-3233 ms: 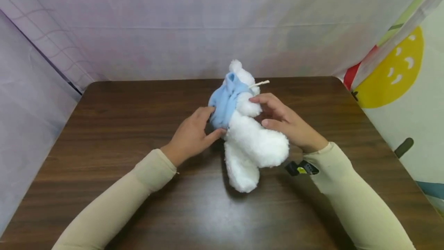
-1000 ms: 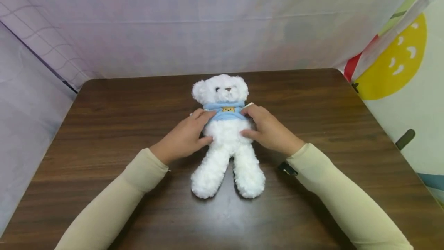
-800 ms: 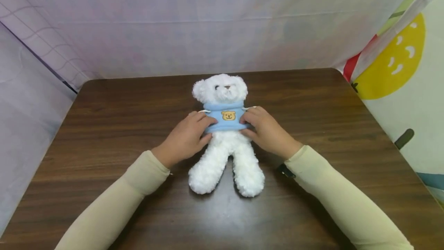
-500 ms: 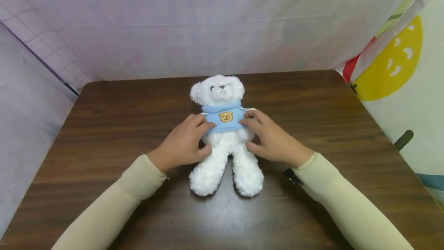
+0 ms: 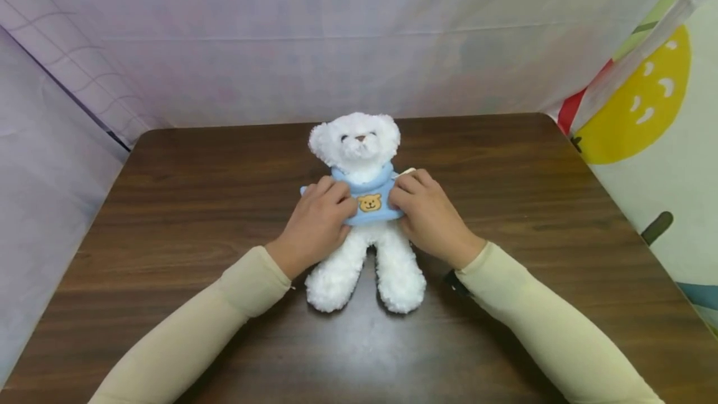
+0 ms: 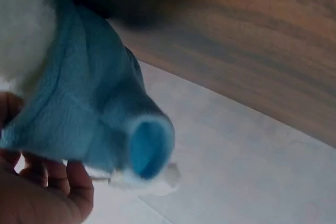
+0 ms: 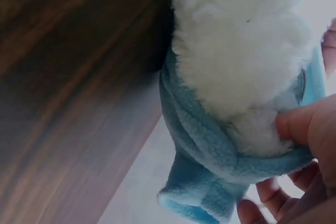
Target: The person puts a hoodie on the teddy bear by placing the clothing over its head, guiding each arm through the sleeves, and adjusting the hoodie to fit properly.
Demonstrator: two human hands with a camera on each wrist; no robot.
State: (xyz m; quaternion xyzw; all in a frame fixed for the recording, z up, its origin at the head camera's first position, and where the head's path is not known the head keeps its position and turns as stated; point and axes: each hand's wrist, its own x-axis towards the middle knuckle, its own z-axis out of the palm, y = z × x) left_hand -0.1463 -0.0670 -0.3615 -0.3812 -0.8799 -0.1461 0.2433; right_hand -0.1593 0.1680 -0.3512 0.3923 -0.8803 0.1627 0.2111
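Note:
A white plush teddy bear [image 5: 359, 142] lies on its back on the table, head toward the far edge. It wears a light blue sweatshirt [image 5: 370, 217] with a tan bear-face patch. My left hand [image 5: 316, 223] pinches the lower part of the sweatshirt on one side, and my right hand [image 5: 434, 220] grips it on the other. In the left wrist view, a sleeve opening [image 6: 149, 148] gapes with no paw showing in it. The right wrist view shows my right thumb [image 7: 299, 121] inside the hem against the fur, fingers outside the cloth.
The dark wood-grain table [image 5: 196, 204] reaches back to a pale hanging cloth [image 5: 280, 48]. A printed cloth with a yellow shape [image 5: 639, 105] hangs beyond the right edge. A dark device [image 5: 457, 282] sits at my right wrist.
The bear went from lying on its side to face up. Its sweatshirt, bunched high a second ago, now reaches lower on the belly. Both hands have curled onto the cloth.

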